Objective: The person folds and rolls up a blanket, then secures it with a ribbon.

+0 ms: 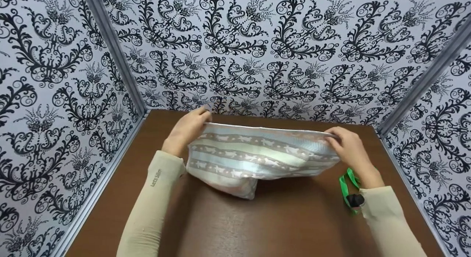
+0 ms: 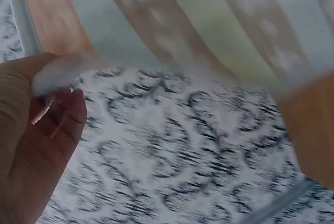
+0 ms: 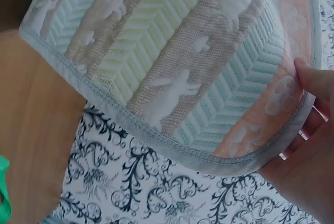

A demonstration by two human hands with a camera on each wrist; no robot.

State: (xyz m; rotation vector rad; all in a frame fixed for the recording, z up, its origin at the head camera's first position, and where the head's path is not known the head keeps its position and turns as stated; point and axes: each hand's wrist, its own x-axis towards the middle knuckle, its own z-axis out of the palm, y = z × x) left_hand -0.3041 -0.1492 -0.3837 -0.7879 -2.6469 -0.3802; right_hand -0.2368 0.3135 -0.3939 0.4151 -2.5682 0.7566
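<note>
A striped cloth (image 1: 257,150) with white rabbit shapes and a grey bound edge is stretched between both hands above the brown table. My left hand (image 1: 189,128) pinches its upper left corner; in the left wrist view, thumb and fingers of that hand (image 2: 42,114) meet over the cloth's edge (image 2: 62,72). On the other side, my right hand (image 1: 347,146) grips the upper right corner. The right wrist view shows the thumb on the peach stripe (image 3: 282,98) and the fingers behind the cloth. Its lower left part hangs down in a fold toward the table.
A green strap (image 1: 344,187) with a black buckle (image 1: 355,200) is on the table (image 1: 235,227) at the right, close to the right wrist. White walls (image 1: 239,65) with a black scroll pattern rise at the back and both sides, with grey corner posts (image 1: 117,50).
</note>
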